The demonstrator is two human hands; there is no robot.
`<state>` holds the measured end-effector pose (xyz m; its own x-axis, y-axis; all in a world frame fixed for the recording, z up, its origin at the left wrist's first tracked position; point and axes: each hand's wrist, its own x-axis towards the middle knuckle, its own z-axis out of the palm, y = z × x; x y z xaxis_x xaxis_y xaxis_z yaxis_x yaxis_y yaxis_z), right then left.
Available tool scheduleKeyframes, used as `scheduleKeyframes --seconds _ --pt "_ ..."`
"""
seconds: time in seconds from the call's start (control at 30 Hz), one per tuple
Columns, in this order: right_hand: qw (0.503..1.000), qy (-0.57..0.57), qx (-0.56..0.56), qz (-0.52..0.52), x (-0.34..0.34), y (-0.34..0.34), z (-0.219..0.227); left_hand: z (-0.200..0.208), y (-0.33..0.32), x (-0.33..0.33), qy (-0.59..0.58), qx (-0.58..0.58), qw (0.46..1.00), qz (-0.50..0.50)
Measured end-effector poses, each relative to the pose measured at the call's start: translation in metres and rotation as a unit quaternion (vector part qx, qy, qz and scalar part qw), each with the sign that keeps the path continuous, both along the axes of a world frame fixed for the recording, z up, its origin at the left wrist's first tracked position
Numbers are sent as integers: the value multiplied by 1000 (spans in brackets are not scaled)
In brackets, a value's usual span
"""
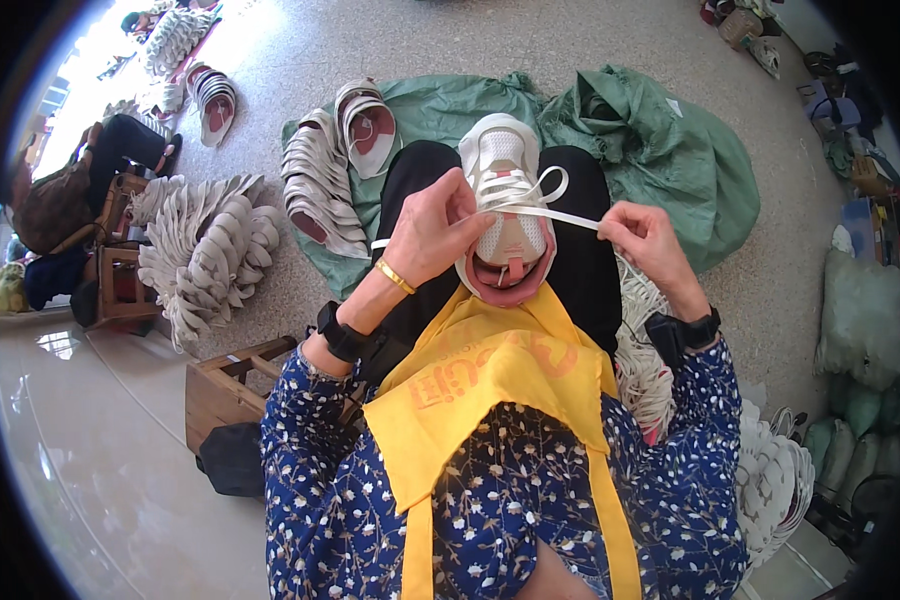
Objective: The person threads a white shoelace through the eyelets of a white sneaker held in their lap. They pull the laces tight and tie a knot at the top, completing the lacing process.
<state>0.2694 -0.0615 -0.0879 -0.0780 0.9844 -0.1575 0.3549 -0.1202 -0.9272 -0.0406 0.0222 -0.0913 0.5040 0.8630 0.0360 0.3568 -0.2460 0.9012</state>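
A white and beige sneaker (502,145) rests on my lap between my knees, its toe pointing away and its pink-lined opening toward me. White shoelace (560,214) crosses its front, with a loop standing up on the right side. My right hand (652,245), closed in a pinch, holds one stretch of the lace taut out to the right of the shoe. At the shoe's left edge, the fingers of my left hand (435,225) are closed on lace over the eyelets; part of that grip is hidden. A short bit of lace shows left of this hand.
Green sacking (670,170) lies on the floor around my legs. Stacked shoe uppers (320,180) sit on it at left, with a larger heap (210,250) farther left. A bundle of white laces (642,375) hangs by my right thigh. A wooden stool (220,395) stands lower left. Another person (125,150) sits far left.
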Motion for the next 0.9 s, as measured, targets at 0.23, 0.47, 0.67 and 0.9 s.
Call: scheduleKeyframes --seconds 0.23,0.47,0.67,0.9 --pt "981 -103 151 -62 -17 17 8 5 -5 0 -3 42 999 5" --pt "922 -192 320 106 -68 54 23 -5 -4 0 -57 -46 997 28" --pt "998 -25 46 46 -61 52 21 -1 -3 -4 -36 -32 999 -4" --pt "998 -35 39 47 -62 47 9 19 -12 -5 19 94 995 -6"
